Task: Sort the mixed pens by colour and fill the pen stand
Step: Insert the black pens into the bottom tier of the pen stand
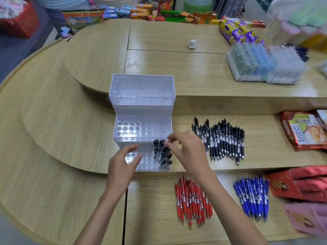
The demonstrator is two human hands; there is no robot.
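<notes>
left hand (pixel 122 165) covers front-left holes of the pen stand (pixel 141 103); snack packet (pixel 304 131) cut by right edge

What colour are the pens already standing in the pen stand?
Black; the pens in the pen stand show best in the head view.

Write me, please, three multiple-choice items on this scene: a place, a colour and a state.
1. Where do the loose red pens lie?
A. Left of the blue pens
B. On the topmost shelf
C. On the floor
2. Which colour of pens stands in the pen stand?
A. Red
B. Black
C. Blue
3. The stand's top tier is:
A. full
B. half filled
C. without pens
Answers: 1 A: the red pile lies left of the blue one. 2 B: only black pens stand in its lowest tier. 3 C: all its holes are bare.
</notes>
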